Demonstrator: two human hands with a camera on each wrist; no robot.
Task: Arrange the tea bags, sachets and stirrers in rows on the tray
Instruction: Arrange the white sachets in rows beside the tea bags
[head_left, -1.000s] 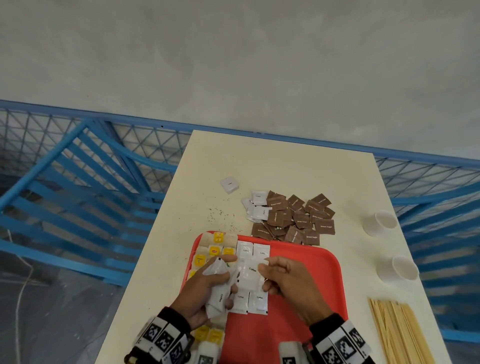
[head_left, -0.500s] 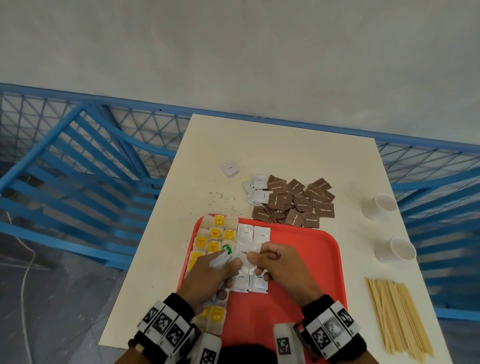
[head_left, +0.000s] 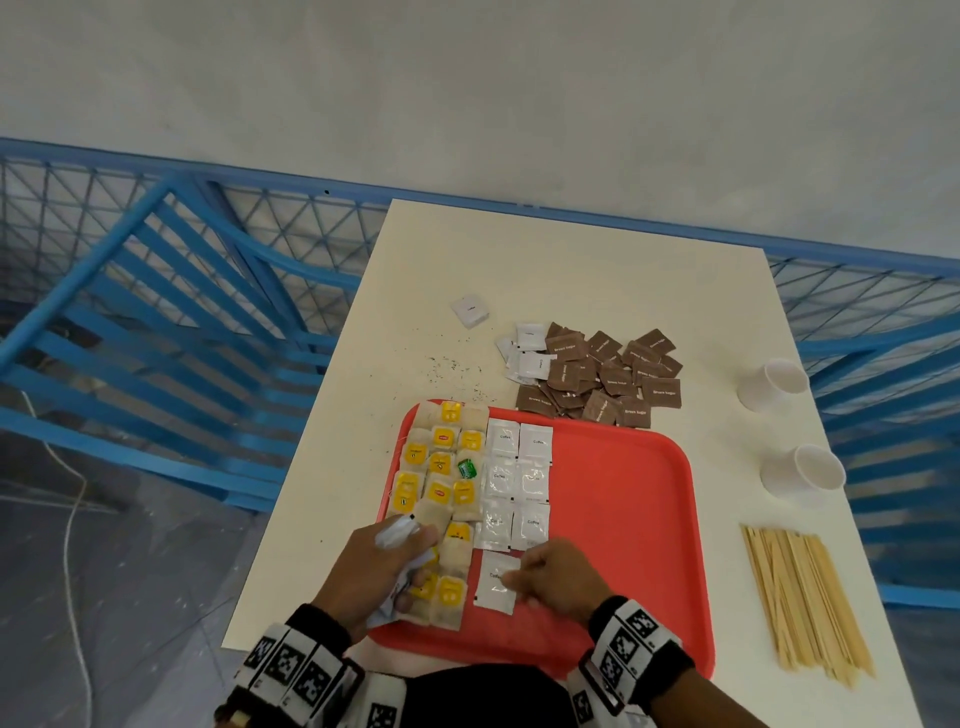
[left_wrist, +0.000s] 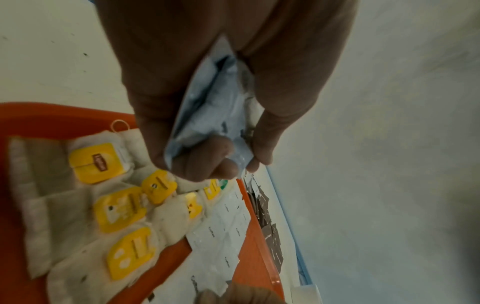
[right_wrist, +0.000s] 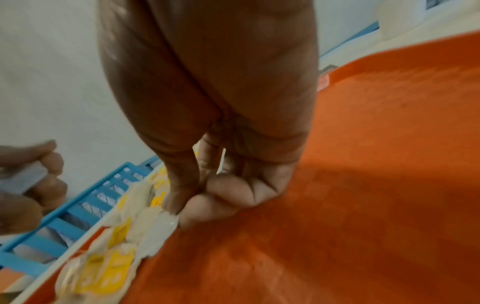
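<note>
On the red tray (head_left: 623, 519), tea bags (head_left: 441, 467) are laid in rows at its left edge, a bundle of white sachets (left_wrist: 215, 115) is clutched in the left hand (head_left: 374, 571) above them, white coffee sachets (head_left: 517, 483) are ranked beside, one sachet (head_left: 496, 582) is pinched flat by the right hand (head_left: 561, 579), and wooden stirrers (head_left: 800, 597) are left right of the tray.

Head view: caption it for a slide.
Right hand places a white sachet on the red tray.
</note>
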